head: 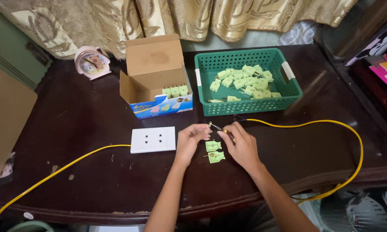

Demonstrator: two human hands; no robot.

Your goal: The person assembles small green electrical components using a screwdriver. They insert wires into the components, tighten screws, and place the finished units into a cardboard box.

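My left hand (pixel 191 139) pinches the bare metal tip of a wire end (pixel 211 125) above the dark table (pixel 86 124). My right hand (pixel 240 144) grips the same wire end just behind the tip, where the yellow cable (pixel 331 123) starts. Two light green plug halves (pixel 214 151) lie open on the table between my hands. A white double socket plate (pixel 153 139) rests left of my left hand, with a yellow cable running from it to the left edge.
A green plastic basket (pixel 292 92) holds several green plug bodies. An open cardboard box (pixel 154 81) with more green plugs stands beside it. A pink alarm clock (pixel 91 62) sits at the back left. Curtains hang behind; a fan stands at the lower right.
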